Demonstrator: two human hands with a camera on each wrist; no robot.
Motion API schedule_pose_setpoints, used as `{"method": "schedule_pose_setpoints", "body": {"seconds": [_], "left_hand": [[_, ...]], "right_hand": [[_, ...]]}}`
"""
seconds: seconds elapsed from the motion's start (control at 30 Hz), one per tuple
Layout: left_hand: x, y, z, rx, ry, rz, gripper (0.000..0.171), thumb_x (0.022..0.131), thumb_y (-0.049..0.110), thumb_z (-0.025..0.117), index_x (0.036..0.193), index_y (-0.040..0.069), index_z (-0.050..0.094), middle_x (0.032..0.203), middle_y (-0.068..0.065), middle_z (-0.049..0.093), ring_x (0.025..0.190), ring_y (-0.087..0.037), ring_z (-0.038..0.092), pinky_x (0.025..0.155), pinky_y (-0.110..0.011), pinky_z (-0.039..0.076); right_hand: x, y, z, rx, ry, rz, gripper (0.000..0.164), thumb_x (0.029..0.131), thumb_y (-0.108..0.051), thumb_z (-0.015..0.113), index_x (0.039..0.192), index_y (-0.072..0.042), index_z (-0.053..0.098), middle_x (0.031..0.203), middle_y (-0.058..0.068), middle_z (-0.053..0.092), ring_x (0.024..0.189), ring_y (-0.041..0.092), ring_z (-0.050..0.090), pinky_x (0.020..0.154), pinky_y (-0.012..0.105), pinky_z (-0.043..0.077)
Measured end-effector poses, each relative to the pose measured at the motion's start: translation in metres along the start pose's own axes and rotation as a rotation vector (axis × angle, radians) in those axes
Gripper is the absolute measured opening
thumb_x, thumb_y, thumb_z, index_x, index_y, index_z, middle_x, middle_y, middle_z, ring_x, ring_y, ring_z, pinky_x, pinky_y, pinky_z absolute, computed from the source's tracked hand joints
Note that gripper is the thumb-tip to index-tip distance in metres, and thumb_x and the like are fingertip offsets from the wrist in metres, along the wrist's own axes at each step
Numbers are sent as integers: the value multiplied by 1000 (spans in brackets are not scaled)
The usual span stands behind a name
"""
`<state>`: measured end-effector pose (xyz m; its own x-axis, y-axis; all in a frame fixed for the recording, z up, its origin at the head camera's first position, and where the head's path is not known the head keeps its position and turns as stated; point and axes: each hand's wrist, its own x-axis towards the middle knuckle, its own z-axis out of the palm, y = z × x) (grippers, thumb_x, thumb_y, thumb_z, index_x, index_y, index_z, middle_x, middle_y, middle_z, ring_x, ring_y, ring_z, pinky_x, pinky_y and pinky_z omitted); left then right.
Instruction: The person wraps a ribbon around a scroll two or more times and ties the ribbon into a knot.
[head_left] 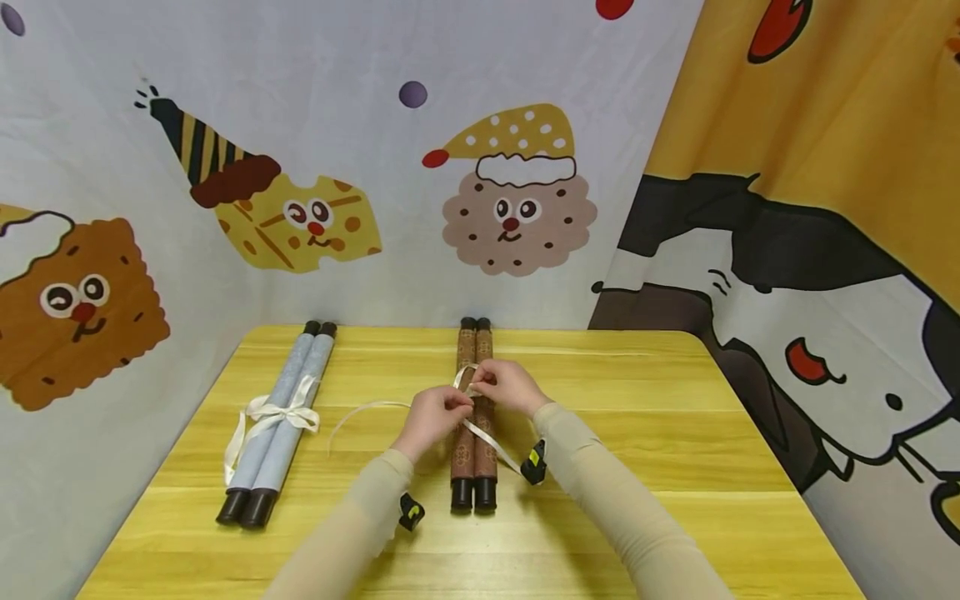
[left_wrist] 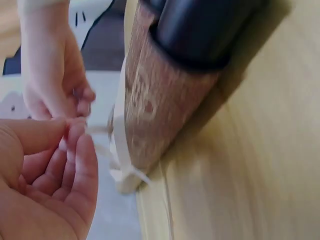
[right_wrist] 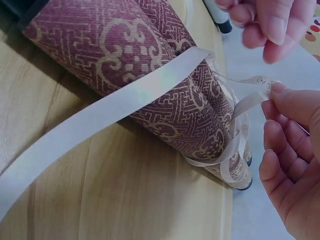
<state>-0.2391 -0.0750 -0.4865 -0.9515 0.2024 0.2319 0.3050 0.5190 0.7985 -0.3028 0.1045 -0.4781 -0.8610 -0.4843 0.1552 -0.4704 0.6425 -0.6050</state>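
Observation:
Two brown patterned scrolls [head_left: 462, 450] with dark end knobs lie side by side on the table, a white ribbon [right_wrist: 150, 85] wrapped around them. My right hand [head_left: 510, 386] pinches a loop of this ribbon between thumb and forefinger above the scrolls. Close to it, my left hand [head_left: 435, 421] has its thumb and forefinger together at the ribbon, in a pinch; its fingertips partly cover the ribbon in the left wrist view. One ribbon tail runs left across the table, another slants down to the right over the scrolls. Printed lettering shows on the strand near my right thumb.
Left of the hands lie two pale blue scrolls [head_left: 288, 387], tied with a white ribbon bow [head_left: 281, 414]. The wooden table [head_left: 637, 400] meets a cartoon-printed cloth [head_left: 360, 75] at its back edge. A yellow cartoon cloth [head_left: 735, 100] hangs at the right.

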Motion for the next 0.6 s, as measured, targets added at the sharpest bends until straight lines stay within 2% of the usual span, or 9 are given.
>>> {"method": "schedule_pose_setpoints", "body": {"seconds": [0.1,0.2,0.3,0.43,0.6], "left_hand": [[8,-4,-7,-4,63,-42,7,87,5,74,92,1,75,83,-5,71,77,-20,65,71,-35,54],[18,-7,-10,4,82,-64,12,87,4,74,98,-1,74,82,-5,70,76,-20,64,71,-37,53],[26,-9,-11,7,48,-85,17,88,6,74,104,0,74,88,-6,71,81,-21,65,74,-38,54],[33,-10,-9,17,-38,-89,17,90,8,74,106,3,75,95,-7,72,86,-21,66,76,-39,54],[40,-13,-6,43,-99,-86,16,90,8,73,105,5,75,93,-5,71,85,-20,65,75,-37,54]], "right_hand": [[0,1,0,2,-3,-1,8,92,-15,72,86,-15,66,78,-6,62,67,9,53,64,27,46],[1,3,1,3,-1,-2,9,92,-16,72,85,-15,66,77,-6,61,65,9,51,62,27,44],[0,4,2,10,-2,5,9,93,-16,72,85,-16,66,78,-7,63,66,9,52,63,27,45],[0,3,2,30,-6,11,8,94,-17,71,87,-17,68,82,-7,65,69,10,55,65,28,46],[-1,3,3,44,11,4,7,94,-18,71,87,-16,69,83,-7,67,71,10,56,67,29,48]]}}
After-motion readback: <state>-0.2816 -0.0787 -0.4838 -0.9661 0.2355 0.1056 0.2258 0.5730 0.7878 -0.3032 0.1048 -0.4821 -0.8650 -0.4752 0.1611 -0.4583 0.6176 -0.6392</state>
